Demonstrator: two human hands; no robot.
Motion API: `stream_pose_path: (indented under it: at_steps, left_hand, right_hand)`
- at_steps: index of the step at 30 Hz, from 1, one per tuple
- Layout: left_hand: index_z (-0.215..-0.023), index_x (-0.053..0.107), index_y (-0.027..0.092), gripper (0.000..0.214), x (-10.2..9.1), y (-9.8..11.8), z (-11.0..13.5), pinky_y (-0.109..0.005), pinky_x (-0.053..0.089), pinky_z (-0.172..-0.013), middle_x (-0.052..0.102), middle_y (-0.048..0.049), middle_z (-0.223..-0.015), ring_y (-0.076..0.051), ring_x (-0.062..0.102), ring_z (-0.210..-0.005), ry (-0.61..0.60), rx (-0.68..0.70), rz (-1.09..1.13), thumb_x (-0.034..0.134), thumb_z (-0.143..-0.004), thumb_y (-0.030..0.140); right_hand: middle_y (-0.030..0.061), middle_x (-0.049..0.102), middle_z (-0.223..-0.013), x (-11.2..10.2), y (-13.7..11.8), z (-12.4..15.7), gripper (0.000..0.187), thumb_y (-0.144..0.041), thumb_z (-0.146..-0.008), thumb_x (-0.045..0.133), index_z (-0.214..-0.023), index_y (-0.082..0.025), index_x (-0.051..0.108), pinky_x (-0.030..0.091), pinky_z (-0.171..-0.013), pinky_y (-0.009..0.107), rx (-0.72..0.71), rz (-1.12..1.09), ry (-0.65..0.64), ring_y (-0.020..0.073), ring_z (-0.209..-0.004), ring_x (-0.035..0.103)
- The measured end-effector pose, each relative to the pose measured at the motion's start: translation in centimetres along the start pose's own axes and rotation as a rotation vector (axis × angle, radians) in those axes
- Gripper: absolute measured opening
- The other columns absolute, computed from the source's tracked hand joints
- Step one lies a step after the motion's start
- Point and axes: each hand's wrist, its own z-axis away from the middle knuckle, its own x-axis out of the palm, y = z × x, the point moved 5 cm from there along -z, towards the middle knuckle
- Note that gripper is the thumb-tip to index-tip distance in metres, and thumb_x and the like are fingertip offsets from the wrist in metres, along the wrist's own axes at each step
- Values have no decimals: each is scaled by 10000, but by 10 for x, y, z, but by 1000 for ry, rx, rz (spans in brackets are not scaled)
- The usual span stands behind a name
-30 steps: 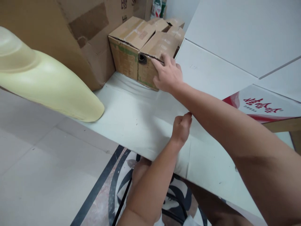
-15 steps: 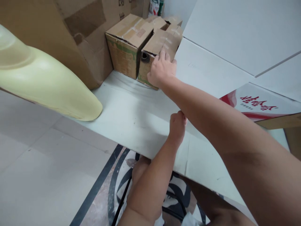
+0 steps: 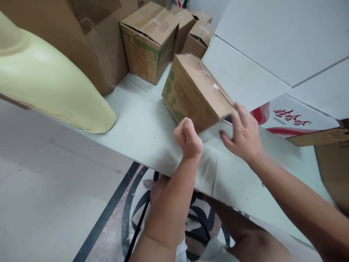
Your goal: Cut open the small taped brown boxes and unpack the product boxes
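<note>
A brown cardboard box [image 3: 196,91] with green patches sits tilted at an angle on the pale green-covered table [image 3: 139,120]. My right hand [image 3: 242,133] is at its near right corner, fingers hooked over the edge by a dark opening and thumb apart below. In front of the box's near side is my left hand [image 3: 188,138], curled into a fist. Whether anything is inside that fist is hidden. Behind stands a similar taped box [image 3: 149,40], with smaller cartons [image 3: 197,38] beside it.
A pale yellow, smooth rounded form [image 3: 60,83] lies along the left edge, before a large carton [image 3: 89,51]. White panels or boxes [image 3: 261,43] fill the right, above a red-and-white printed box [image 3: 294,116]. The patterned floor [image 3: 109,218] shows below the table edge.
The box has come out from among the others, towards me and to the right, turning as it moved with my right hand. My left fist has shifted slightly left and up.
</note>
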Motion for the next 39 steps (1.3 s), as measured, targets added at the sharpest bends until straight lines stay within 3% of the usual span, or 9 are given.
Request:
stream_pose_path:
  at_steps: [3, 7, 11, 16, 21, 28, 30, 34, 39]
  left_hand:
    - [-599, 279, 209, 340, -8, 7, -1, -299, 305, -639, 275, 13, -610, -142, 338, -640, 54, 114, -79, 401, -916, 205]
    - [-607, 287, 215, 349, -2, 10, 2, -301, 315, -659, 266, 22, -607, -145, 346, -643, 5, 185, -96, 415, -932, 208]
    - [-678, 453, 215, 273, 12, 10, -2, -309, 397, -749, 421, 10, -688, -159, 442, -732, -45, 261, -178, 509, -926, 317]
    - [-924, 600, 232, 281, 36, -12, -10, -334, 464, -876, 597, -23, -944, -191, 563, -933, -280, 92, -231, 676, -860, 494]
    - [-934, 605, 260, 271, 56, -23, -5, -341, 455, -810, 598, -7, -887, -182, 560, -865, -387, 12, -155, 744, -836, 472]
    - [-872, 655, 236, 155, 68, -11, 8, -323, 301, -599, 538, 3, -747, -127, 442, -624, -456, -86, -147, 636, -868, 389]
    - [-953, 690, 251, 211, 71, -11, 15, -314, 294, -569, 542, -2, -755, -128, 434, -608, -548, -185, -119, 654, -850, 432]
    - [-1094, 715, 289, 464, 79, -19, 22, -305, 486, -764, 619, -40, -1130, -197, 589, -974, -767, -226, -105, 815, -707, 524]
    - [-1326, 599, 376, 724, 85, -39, 29, -384, 546, -924, 533, -28, -1412, -283, 586, -1176, -1075, -261, -139, 841, -670, 563]
  right_hand:
    - [245, 270, -1640, -3, 53, 78, 608, -417, -874, 584, -1439, -221, 473, 400, -1148, 634, 63, 62, 83, 449, -1501, 376]
    - [252, 461, -1466, -6, 104, 171, 725, -461, -865, 574, -1510, -178, 404, 480, -1086, 573, 290, 46, 138, 404, -1403, 480]
    - [153, 641, -1129, 4, 141, 226, 644, -511, -853, 465, -1391, -169, 557, 543, -872, 467, 765, -21, -130, 290, -981, 653]
    - [102, 689, -990, 18, 166, 252, 666, -559, -885, 392, -1432, -207, 532, 474, -755, 377, 1066, -46, -415, 248, -835, 633]
    - [108, 732, -1009, 32, 180, 255, 703, -615, -912, 397, -1501, -231, 431, 462, -732, 362, 1153, -95, -451, 285, -876, 660]
    - [142, 721, -1061, 45, 199, 244, 759, -491, -856, 512, -1557, -243, 361, 477, -779, 405, 1166, -140, -475, 327, -924, 653]
    - [90, 713, -947, 41, 200, 245, 727, -406, -816, 543, -1522, -279, 424, 462, -746, 371, 1181, -235, -384, 275, -829, 636]
    - [-12, 555, -610, 23, 196, 250, 574, -302, -706, 541, -1273, -235, 602, 398, -586, 322, 1300, -753, 99, 170, -522, 505]
    - [-12, 481, -529, -21, 177, 243, 463, -417, -595, 443, -1015, -235, 517, 386, -542, 329, 1204, -1029, 418, 182, -501, 534]
